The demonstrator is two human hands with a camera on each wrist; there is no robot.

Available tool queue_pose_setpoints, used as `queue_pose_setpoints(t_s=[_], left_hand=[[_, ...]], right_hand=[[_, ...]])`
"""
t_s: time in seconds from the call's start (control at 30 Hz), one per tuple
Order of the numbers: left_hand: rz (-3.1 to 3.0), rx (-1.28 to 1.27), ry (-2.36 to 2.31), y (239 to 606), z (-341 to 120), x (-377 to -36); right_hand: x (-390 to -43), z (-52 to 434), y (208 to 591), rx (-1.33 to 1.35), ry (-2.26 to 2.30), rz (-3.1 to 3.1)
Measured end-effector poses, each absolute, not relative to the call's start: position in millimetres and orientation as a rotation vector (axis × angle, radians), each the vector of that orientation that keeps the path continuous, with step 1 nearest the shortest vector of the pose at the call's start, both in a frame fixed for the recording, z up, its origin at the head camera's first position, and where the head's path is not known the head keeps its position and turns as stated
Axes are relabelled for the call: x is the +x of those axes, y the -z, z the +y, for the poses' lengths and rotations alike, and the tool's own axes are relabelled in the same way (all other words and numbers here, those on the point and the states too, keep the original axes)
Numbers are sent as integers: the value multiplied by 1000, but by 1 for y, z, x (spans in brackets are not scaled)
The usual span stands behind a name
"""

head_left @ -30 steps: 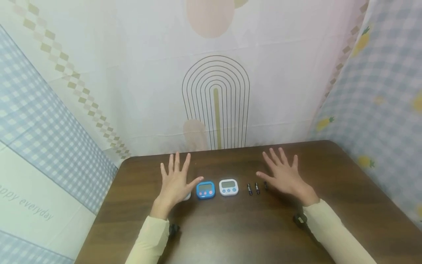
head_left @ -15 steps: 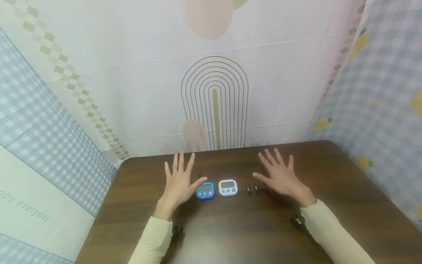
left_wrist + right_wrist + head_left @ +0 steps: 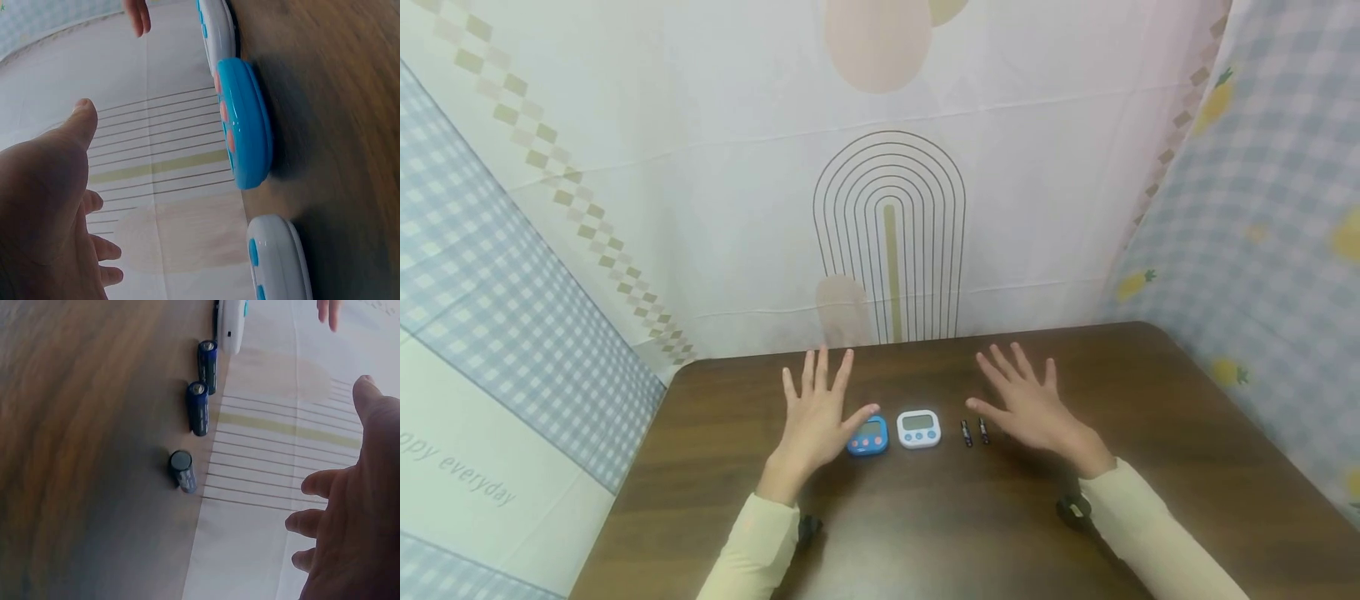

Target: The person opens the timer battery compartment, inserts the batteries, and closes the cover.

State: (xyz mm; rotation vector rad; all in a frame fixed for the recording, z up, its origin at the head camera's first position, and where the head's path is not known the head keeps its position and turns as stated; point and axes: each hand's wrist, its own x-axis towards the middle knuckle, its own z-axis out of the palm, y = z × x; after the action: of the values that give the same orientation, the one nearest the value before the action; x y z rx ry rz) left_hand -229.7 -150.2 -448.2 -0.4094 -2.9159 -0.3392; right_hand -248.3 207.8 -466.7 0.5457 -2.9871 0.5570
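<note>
Both my hands hover flat over a dark wooden table (image 3: 925,533), fingers spread and holding nothing. The left hand (image 3: 816,412) has its thumb over the left edge of a blue timer (image 3: 870,437). A white timer (image 3: 919,428) lies just right of it. In the left wrist view the left hand (image 3: 50,206) is above the blue timer (image 3: 244,125), with a second white timer (image 3: 278,256) beneath it. Two batteries (image 3: 974,432) lie left of the right hand (image 3: 1022,404). The right wrist view shows three batteries (image 3: 198,407) in a row under the right hand (image 3: 356,506).
Patterned cloth walls (image 3: 887,233) close in the table's far side, and checked cloth hangs at left and right. The table's left edge (image 3: 625,492) and rounded right corner (image 3: 1157,329) are in sight. Bare wood fills the near half.
Both hands have drifted inward toward the middle. The left hand now hides the leftmost white timer and overlaps the blue one; the right hand now hides the third battery in the head view.
</note>
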Motion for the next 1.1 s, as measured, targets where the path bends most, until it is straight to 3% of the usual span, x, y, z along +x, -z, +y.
queue_pose_setpoints(t_s=[1.1], left_hand=[[-2895,-503,345,455,-112,-229]], right_hand=[[-240,190,477,619,-595,-2958]])
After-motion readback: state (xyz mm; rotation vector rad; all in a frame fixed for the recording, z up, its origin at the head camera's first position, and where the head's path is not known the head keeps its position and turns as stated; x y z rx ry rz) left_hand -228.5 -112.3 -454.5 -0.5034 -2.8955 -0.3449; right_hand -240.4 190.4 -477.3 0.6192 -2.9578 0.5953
